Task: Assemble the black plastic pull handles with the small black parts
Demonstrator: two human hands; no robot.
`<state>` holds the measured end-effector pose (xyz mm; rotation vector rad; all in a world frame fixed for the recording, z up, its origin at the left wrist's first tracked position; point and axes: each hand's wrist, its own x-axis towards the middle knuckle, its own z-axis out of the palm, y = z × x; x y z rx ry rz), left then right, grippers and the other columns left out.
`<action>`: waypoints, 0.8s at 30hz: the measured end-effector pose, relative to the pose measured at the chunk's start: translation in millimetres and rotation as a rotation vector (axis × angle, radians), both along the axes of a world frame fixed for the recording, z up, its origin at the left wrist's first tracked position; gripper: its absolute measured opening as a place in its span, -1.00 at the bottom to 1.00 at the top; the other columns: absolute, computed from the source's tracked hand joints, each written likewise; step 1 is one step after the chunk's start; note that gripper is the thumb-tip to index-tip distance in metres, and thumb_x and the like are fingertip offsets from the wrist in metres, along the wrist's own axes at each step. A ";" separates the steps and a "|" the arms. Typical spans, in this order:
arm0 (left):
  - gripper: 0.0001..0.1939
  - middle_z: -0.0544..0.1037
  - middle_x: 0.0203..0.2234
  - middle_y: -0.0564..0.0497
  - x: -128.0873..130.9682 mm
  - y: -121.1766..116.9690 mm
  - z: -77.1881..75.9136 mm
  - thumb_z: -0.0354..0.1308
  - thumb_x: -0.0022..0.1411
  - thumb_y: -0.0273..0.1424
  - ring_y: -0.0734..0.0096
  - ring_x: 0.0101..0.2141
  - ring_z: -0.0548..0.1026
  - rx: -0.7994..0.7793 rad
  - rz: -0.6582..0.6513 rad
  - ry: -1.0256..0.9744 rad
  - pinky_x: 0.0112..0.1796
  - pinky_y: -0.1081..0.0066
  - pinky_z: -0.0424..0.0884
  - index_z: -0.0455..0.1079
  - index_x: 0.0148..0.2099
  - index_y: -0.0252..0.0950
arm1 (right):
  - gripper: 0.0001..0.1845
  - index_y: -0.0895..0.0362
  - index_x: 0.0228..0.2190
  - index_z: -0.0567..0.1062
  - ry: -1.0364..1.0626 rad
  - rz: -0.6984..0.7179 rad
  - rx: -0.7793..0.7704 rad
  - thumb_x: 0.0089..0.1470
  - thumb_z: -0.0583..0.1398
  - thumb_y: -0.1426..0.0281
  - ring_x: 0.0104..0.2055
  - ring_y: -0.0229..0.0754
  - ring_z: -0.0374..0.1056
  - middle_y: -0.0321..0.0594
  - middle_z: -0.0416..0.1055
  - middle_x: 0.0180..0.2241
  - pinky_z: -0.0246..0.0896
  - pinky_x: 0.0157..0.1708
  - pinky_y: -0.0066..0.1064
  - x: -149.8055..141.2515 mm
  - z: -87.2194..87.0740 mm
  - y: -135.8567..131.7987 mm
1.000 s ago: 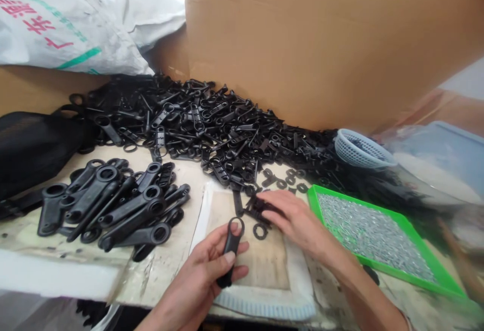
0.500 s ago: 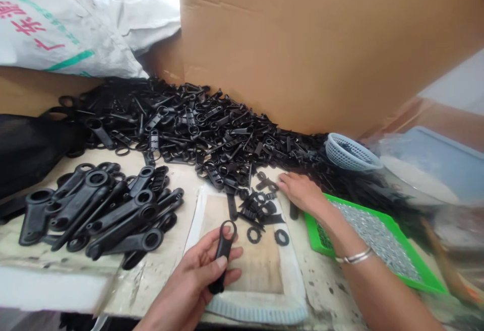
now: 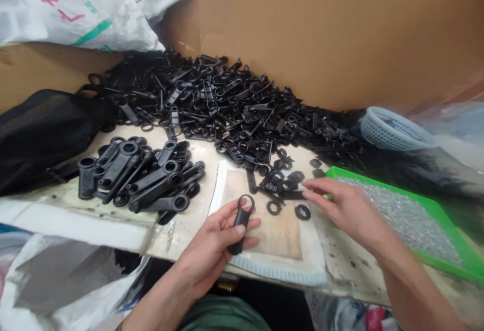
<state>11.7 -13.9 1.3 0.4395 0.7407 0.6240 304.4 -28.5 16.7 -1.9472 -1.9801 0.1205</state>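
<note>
My left hand [image 3: 217,243] is closed round a black plastic handle with a ring end [image 3: 242,220], held upright over a worn white-edged pad [image 3: 264,240]. My right hand [image 3: 344,210] hovers flat with fingers stretched out, pointing left, just right of small black washers [image 3: 302,212] and small loose black pieces [image 3: 280,182] on the pad. It holds nothing I can see. A green tray of small silver metal parts [image 3: 408,217] lies right beside that hand.
A big heap of black plastic parts [image 3: 227,104] fills the back against a cardboard wall [image 3: 333,34]. A stack of larger black handles [image 3: 139,177] lies left, a black mesh bag [image 3: 41,134] further left, and a pale blue basket [image 3: 393,129] at right.
My right hand pulled back from the heap's near edge toward the washers on the pad. The view shifted down. My left hand kept the handle.
</note>
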 end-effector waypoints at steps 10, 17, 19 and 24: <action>-0.56 0.38 0.17 -0.08 -6.1 -3.5 2.5 0.23 0.18 -0.61 0.05 0.16 0.39 0.030 -0.021 -0.015 -0.04 0.27 0.52 0.44 0.11 -0.25 | -0.66 0.05 -0.08 0.56 -0.052 0.089 -0.009 0.27 0.04 0.27 -0.12 -0.04 0.42 -0.08 0.41 -0.12 0.38 -0.15 -0.23 -12.8 -19.2 21.1; -0.54 0.35 0.18 -0.10 -5.1 -5.5 0.8 0.24 0.18 -0.59 0.01 0.17 0.38 0.049 -0.049 -0.044 -0.04 0.24 0.52 0.42 0.13 -0.25 | -0.70 0.07 -0.17 0.59 -0.031 0.108 0.035 0.25 0.09 0.27 -0.04 0.01 0.42 -0.05 0.40 -0.03 0.39 -0.07 -0.16 -10.2 -19.6 16.5; -0.55 0.34 0.19 -0.09 -5.2 -6.3 0.7 0.24 0.18 -0.58 0.01 0.17 0.38 0.053 -0.047 -0.048 -0.04 0.22 0.51 0.43 0.12 -0.24 | -0.67 0.10 -0.18 0.59 -0.029 0.064 0.096 0.26 0.09 0.22 0.01 0.07 0.40 0.01 0.37 0.07 0.38 -0.04 -0.08 -9.5 -16.7 11.5; -0.57 0.36 0.18 -0.08 -5.9 -6.3 0.6 0.26 0.13 -0.60 -0.04 0.18 0.35 0.040 -0.013 -0.055 0.06 0.08 0.41 0.47 0.06 -0.24 | -0.67 0.00 -0.09 0.58 0.305 -0.105 0.182 0.14 0.24 0.15 -0.17 -0.04 0.51 -0.13 0.54 -0.05 0.47 -0.11 -0.12 -28.6 -2.6 -13.0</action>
